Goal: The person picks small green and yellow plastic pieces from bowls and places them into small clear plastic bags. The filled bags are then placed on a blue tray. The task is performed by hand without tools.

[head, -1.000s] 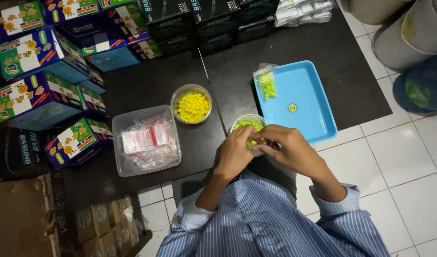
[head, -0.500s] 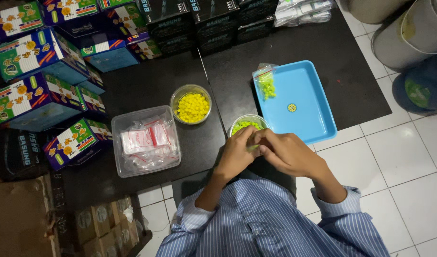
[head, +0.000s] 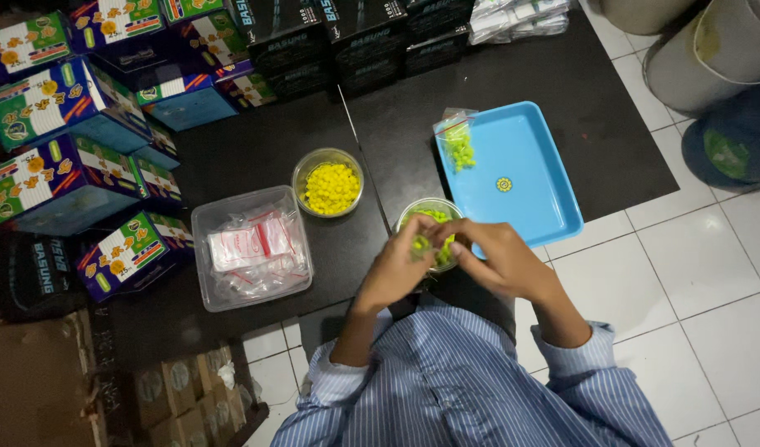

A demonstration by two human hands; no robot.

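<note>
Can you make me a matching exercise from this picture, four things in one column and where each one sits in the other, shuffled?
Things:
1. round tub of yellow pieces
2. small clear bag of green pieces
3. square clear tub of flat plastic bags
4. round tub of green pieces

Places:
A. just under both hands
B. on the far left corner of the blue tray
C. nearest the colourful boxes, left of both round tubs
D. between the square tub and the tray, beyond the left hand

Pairs: 1-D, 2-B, 3-C, 4-A
</note>
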